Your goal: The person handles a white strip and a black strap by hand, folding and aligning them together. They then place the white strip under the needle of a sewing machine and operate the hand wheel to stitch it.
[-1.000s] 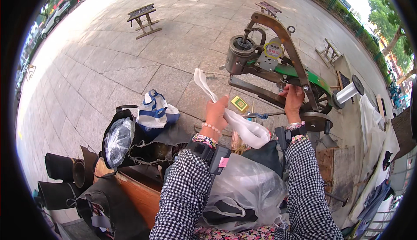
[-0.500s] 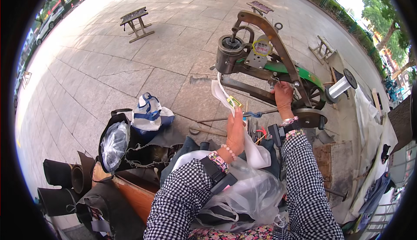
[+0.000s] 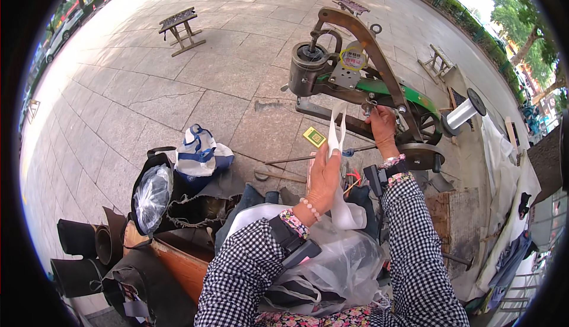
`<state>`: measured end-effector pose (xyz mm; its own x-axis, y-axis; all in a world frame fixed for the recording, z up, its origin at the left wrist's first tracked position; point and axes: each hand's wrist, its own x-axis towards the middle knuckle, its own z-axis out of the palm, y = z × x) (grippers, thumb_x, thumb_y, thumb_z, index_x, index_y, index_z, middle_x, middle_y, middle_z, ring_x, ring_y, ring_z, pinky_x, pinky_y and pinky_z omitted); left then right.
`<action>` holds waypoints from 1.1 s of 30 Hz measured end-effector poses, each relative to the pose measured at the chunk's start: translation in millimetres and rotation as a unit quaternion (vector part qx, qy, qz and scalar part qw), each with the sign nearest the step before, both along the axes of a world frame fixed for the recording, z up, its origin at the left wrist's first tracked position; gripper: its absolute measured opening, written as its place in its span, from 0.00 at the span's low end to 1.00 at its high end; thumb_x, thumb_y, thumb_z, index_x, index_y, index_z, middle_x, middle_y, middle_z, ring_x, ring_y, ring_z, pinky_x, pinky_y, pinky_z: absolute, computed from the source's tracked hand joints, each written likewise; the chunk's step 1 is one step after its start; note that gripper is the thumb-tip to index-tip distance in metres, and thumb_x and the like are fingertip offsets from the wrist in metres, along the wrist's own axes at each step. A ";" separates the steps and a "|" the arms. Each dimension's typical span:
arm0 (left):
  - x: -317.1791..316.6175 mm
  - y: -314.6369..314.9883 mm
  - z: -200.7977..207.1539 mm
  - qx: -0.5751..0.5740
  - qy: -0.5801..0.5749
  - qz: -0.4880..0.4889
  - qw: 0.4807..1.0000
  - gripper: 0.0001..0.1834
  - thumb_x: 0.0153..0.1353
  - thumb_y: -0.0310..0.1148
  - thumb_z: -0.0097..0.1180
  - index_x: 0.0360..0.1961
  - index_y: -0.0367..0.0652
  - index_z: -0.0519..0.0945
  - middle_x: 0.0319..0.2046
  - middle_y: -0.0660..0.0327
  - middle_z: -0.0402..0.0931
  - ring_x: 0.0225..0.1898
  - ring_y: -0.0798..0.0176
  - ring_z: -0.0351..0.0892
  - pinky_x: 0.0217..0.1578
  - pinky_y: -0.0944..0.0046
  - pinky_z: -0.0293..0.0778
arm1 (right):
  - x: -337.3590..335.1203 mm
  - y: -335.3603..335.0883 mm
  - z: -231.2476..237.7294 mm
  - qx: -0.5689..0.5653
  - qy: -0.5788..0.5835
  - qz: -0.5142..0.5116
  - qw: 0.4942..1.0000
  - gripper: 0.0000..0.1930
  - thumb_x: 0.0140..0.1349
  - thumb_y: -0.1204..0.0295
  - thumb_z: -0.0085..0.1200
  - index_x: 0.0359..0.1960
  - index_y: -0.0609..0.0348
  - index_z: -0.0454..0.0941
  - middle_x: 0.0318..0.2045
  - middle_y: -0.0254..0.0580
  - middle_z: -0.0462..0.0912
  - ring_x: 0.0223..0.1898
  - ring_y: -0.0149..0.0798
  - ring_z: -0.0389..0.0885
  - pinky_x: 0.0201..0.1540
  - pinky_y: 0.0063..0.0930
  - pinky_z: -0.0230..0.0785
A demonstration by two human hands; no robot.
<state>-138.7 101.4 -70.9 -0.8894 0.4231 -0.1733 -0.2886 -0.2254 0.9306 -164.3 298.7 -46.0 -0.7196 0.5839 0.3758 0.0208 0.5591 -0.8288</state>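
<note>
In front of me stands a hand-cranked shoe-patching sewing machine (image 3: pixel 349 87) with a green-painted arm, a round black head and a crank wheel. My left hand (image 3: pixel 325 182) is closed on a folded white strap (image 3: pixel 336 131) beside the machine's lower arm; its lower end hangs toward my lap. A small yellow-green tag (image 3: pixel 314 136) sticks out by the fingertips. My right hand (image 3: pixel 382 127) reaches to the machine's side, its fingers pinched at a small metal tension knob (image 3: pixel 368 108). Whether thread is between those fingers is too small to tell.
A clear plastic bag (image 3: pixel 338 262) lies over my lap. Left of it are a blue-and-white bag (image 3: pixel 201 152), a black bag (image 3: pixel 153 194) and dark rolled material (image 3: pixel 80 238). A thread spool (image 3: pixel 465 114) sits at the machine's right. Folding stools (image 3: pixel 181 28) stand farther off on the paving.
My left hand has drawn the white strap away from the machine head, and its end now points upward. The tag has swung left. My right hand stays at the knob.
</note>
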 end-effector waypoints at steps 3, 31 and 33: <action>-18.0 -9.9 25.6 0.041 -0.142 -0.044 0.988 0.33 0.53 0.32 0.53 0.58 0.34 0.57 0.39 0.57 0.69 0.37 0.66 0.70 0.37 0.68 0.69 | 2.1 4.1 1.6 -0.026 -0.027 -0.010 0.999 0.12 0.54 0.66 0.51 0.26 0.63 0.78 0.17 0.32 0.78 0.17 0.24 0.73 0.22 0.17 0.64; -84.4 -28.6 -1.3 -0.123 0.014 -0.056 0.991 0.16 0.45 0.29 0.58 0.35 0.30 0.74 0.27 0.52 0.76 0.25 0.63 0.76 0.26 0.65 0.71 | 190.6 0.3 62.4 0.418 -0.082 -0.190 0.885 0.21 0.43 0.78 0.57 0.43 0.61 0.72 0.51 0.51 0.69 0.52 0.52 0.66 0.54 0.40 0.57; -81.8 -26.5 5.9 -0.075 -0.073 -0.055 0.993 0.12 0.49 0.26 0.55 0.36 0.33 0.75 0.29 0.59 0.76 0.27 0.67 0.75 0.28 0.66 0.70 | 197.2 17.1 62.5 0.417 -0.119 -0.245 0.867 0.25 0.44 0.77 0.56 0.48 0.61 0.69 0.53 0.53 0.66 0.54 0.53 0.63 0.56 0.41 0.56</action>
